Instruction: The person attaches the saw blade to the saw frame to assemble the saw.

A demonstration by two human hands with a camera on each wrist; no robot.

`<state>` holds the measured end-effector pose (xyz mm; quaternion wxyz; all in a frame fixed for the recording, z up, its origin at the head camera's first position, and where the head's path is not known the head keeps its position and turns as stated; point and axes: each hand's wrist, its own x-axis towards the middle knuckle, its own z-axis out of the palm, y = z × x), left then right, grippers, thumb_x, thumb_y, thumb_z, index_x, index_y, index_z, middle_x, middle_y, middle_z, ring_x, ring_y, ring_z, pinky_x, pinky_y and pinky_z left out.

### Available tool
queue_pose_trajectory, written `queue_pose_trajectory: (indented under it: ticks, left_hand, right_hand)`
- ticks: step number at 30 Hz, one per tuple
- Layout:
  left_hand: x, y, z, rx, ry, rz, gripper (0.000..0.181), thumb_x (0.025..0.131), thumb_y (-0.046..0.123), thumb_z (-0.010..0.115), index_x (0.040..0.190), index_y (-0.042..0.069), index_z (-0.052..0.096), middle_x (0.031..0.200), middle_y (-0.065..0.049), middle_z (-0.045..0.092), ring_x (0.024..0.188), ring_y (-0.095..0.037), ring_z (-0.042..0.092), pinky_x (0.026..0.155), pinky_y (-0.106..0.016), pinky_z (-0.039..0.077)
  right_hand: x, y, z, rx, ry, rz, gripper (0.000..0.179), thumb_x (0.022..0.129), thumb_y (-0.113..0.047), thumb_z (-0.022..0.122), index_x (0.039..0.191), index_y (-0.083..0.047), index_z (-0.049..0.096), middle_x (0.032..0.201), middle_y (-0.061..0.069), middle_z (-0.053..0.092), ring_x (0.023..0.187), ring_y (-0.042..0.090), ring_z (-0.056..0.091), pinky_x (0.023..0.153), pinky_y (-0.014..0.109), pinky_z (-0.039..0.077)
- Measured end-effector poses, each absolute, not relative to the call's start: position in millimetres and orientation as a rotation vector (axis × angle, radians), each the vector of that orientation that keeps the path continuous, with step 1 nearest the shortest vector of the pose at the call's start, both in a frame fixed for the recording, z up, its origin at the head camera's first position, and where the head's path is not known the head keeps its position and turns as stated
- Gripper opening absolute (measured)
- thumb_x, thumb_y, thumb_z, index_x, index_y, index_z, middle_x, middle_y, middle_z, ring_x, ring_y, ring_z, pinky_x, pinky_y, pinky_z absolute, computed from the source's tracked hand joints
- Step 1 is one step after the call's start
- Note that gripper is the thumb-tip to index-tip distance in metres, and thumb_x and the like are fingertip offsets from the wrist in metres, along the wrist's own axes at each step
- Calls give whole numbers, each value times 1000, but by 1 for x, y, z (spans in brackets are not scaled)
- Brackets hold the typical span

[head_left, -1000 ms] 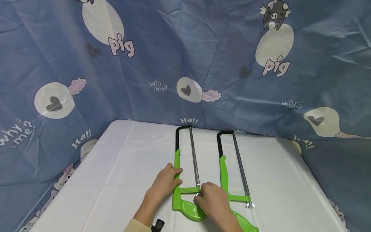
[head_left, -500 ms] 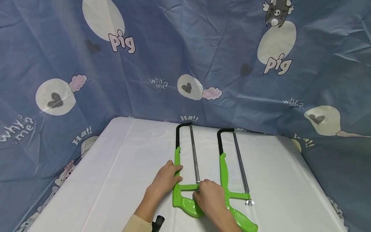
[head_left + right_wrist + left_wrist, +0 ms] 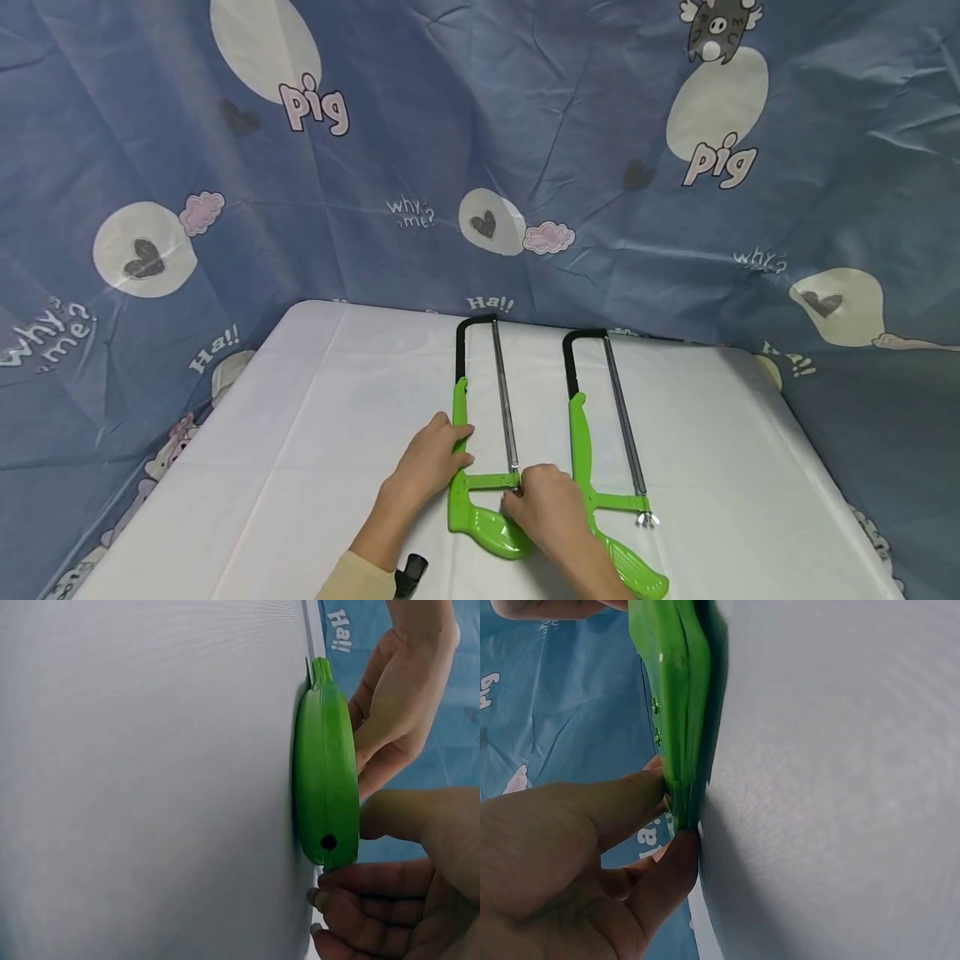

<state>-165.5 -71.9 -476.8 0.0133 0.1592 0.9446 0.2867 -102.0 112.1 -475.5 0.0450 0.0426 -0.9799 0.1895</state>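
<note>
Two hacksaws with green handles and black front frames lie side by side on the white table. My left hand (image 3: 427, 460) pinches the green frame of the left hacksaw (image 3: 458, 502) between thumb and fingers, as the left wrist view also shows. At the lower end of that saw's blade (image 3: 504, 400), my right hand (image 3: 553, 510) has its fingers curled at the wing nut (image 3: 516, 491), which they mostly hide. In the right wrist view the green handle (image 3: 326, 772) stands between the camera and the left hand. The right hacksaw (image 3: 581, 450) lies untouched, its wing nut (image 3: 647, 520) showing.
A white cloth covers the table (image 3: 337, 400). Behind it hangs a blue printed curtain (image 3: 390, 150). Near the left forearm is a small black object (image 3: 411, 573), partly cut off by the lower edge.
The right fingers have shifted slightly about the wing nut. My left hand keeps its hold on the frame, and both saws stay put while the head view tilts a little.
</note>
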Motion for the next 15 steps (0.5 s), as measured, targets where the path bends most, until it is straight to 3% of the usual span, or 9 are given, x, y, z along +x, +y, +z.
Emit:
queue_pose_trajectory:
  ticks: [6,15]
  left_hand:
    - [-166,-71,-476,504,2948,896,44,83,16,78,125,4,68,91,-8,54,70,-13,45,59,-22,40]
    - [-165,-71,-474,502,2950,902,43,83,15,78,124,4,69,91,-8,54,70,-12,46,59,-22,41]
  right_hand:
    - [-104,117,-475,103,-3012,791,43,75,-20,72,45,-20,41,42,-13,30,38,3,27,37,22,25]
    - [-107,125,-477,91,-3011,1076,28,74,-17,72,51,-16,57,44,-11,45,40,5,38,38,23,34]
